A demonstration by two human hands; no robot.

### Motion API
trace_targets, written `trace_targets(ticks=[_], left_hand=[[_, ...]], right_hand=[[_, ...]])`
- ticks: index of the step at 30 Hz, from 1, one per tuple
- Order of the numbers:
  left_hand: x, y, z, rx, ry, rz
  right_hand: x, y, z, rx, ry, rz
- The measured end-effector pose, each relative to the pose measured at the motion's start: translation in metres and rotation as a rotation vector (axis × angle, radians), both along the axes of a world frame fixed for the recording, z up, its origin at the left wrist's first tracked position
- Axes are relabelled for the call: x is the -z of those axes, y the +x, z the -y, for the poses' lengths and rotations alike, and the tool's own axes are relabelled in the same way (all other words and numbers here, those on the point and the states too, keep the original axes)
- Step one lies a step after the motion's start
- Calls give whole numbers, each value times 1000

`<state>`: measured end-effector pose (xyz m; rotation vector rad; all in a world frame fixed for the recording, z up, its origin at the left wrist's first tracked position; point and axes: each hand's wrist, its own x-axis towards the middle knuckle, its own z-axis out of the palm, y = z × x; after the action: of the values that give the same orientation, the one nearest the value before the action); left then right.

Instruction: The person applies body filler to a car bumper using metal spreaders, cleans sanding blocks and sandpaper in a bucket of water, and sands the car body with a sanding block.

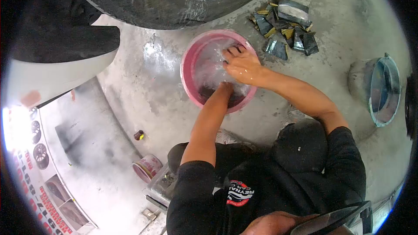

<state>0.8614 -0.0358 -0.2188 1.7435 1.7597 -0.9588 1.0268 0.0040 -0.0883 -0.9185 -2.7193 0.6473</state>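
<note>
A pink basin (pixel 188 78) of cloudy, splashing water sits on the floor in front of my knees. My left hand (pixel 224 89) reaches down into it; below the wrist it is lost in the murky water, so its fingers and anything in them are hidden. Over the basin's right side is my right hand (pixel 241 65), wet, with its fingers bent but apart and nothing seen in them. Beyond the basin, to the right, lies a loose pile of dark, wet-looking sheet pieces (pixel 299 39), some with yellowish backs.
A large vehicle tire (pixel 161 13) rises just beyond the basin. A white and black body panel (pixel 65 65) juts in from the left. At right lies or stands a bucket (pixel 363 78) with a teal rim. A small pink-white tub (pixel 148 167) and a clear box (pixel 162 185) are by my left side.
</note>
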Motion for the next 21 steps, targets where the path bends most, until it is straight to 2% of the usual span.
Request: trace_targets(ticks=[4,6,7,9,10,12,13,15,16,17,18,19,21], left_hand=[[-26,-9,-7,35,-25,37],[-53,-2,-7,68,-67,147],[-69,6,-7,71,-100,231],[-109,14,-10,55,-179,451],[-129,11,-12,31,-224,564],[-156,0,-17,25,-255,641],[-172,-18,-21,51,-252,732],[-202,-34,-23,76,-247,816],[-219,-35,-22,-162,-157,795],[-229,-35,-20,-396,-64,767],[-227,-37,-16,-301,138,924],[-233,-29,-15,-298,135,922],[-249,-2,-21,-359,228,990]], right_hand=[[26,-14,4,164,-65,-127],[27,-16,6,129,162,98],[23,-15,5,137,161,95],[8,-9,-1,-62,-96,323],[-1,-4,0,-54,-100,319],[-20,5,-1,-2,32,-24],[-23,7,-3,4,33,-28],[-25,10,-4,58,-160,-334],[-23,11,-6,56,-159,-340],[-21,13,-10,64,-166,-473],[-19,15,-12,73,-174,-604],[-26,21,-14,78,-174,-606],[-48,38,-24,-15,-617,-714]])
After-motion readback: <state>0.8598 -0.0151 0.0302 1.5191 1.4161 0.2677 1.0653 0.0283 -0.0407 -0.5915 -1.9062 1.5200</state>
